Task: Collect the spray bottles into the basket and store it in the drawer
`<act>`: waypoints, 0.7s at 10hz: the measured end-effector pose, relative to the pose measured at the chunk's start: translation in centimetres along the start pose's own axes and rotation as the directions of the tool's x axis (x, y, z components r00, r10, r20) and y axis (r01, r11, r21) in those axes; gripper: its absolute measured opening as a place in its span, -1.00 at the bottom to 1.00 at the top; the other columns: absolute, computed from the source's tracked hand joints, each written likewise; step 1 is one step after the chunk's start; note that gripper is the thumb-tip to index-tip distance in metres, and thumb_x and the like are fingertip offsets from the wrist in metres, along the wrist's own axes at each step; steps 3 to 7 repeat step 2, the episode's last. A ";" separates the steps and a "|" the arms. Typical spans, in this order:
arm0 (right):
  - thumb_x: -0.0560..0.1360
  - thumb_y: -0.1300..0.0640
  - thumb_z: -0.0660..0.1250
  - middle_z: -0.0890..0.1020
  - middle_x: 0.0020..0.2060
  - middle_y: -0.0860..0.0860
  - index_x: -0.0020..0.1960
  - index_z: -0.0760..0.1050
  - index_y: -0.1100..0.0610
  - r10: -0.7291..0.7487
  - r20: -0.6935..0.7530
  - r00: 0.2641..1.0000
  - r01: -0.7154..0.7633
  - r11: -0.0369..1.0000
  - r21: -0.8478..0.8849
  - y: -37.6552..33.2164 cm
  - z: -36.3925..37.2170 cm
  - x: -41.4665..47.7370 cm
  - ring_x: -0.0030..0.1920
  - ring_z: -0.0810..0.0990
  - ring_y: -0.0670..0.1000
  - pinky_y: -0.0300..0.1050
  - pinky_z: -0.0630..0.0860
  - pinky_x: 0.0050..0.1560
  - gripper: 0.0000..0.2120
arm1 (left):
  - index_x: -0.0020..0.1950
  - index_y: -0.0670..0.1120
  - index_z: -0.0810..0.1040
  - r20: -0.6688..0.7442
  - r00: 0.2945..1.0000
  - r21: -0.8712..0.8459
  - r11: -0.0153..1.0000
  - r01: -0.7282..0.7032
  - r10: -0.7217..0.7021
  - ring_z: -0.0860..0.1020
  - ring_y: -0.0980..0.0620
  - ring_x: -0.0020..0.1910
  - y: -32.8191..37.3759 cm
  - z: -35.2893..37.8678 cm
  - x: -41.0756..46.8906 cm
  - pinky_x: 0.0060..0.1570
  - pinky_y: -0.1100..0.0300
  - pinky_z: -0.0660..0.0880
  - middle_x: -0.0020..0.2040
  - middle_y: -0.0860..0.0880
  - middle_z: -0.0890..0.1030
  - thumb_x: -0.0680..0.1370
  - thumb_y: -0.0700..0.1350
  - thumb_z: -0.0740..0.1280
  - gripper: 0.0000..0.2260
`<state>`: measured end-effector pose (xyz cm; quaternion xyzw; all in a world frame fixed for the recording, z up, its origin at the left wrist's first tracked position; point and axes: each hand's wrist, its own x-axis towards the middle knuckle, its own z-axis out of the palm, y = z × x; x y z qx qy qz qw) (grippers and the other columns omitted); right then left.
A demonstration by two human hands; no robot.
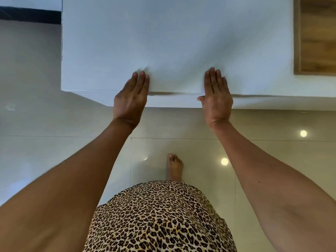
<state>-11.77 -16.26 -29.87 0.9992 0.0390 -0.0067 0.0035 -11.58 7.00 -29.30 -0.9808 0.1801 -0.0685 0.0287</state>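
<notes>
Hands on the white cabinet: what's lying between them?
Only bare white cabinet top and its front edge separate the left hand and right hand in the head view.

The white cabinet (172,42) has a smooth, painted-looking face with a soft, near-matt sheen. At its right edge sits a wood panel (318,33), brown, with visible grain and a dull finish. The floor (54,151) is pale tile, highly glossy, mirroring round lights. The dress (160,220) is thin, leopard-printed cloth. The left hand (130,99) and right hand (216,99) are bare skin.
</notes>
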 end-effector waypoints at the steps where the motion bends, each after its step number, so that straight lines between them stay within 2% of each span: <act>1: 0.31 0.07 0.47 0.14 0.48 0.25 0.46 0.01 0.33 0.008 0.129 0.992 -0.016 0.998 0.063 -0.2 -0.4 -0.3 0.50 0.09 0.21 0.06 0.02 0.51 -0.07 | 0.47 -0.30 -0.03 0.282 0.959 -0.058 0.998 0.010 0.007 0.08 -0.21 0.50 0.4 -0.3 -1.0 0.44 0.00 0.08 0.51 -0.26 0.08 0.37 -0.01 0.45 -0.10; 2: 0.37 -0.06 0.41 -0.05 0.51 0.24 0.48 -0.16 0.32 -0.045 0.167 0.985 0.040 0.999 0.031 -0.9 -1.9 -1.7 0.52 -0.10 0.20 0.07 -0.11 0.53 -0.01 | 0.45 -0.28 -0.29 0.361 0.933 -0.042 0.998 0.037 -0.020 -0.19 -0.22 0.50 0.9 -2.2 -2.9 0.45 -0.05 -0.22 0.52 -0.26 -0.18 0.37 0.23 0.34 0.05; 7: 0.37 -0.06 0.41 -0.05 0.51 0.24 0.48 -0.16 0.32 -0.045 0.167 0.985 0.040 0.999 0.031 -0.9 -1.9 -1.7 0.52 -0.10 0.20 0.07 -0.11 0.53 -0.01 | 0.45 -0.28 -0.29 0.361 0.933 -0.042 0.998 0.037 -0.020 -0.19 -0.22 0.50 0.9 -2.2 -2.9 0.45 -0.05 -0.22 0.52 -0.26 -0.18 0.37 0.23 0.34 0.05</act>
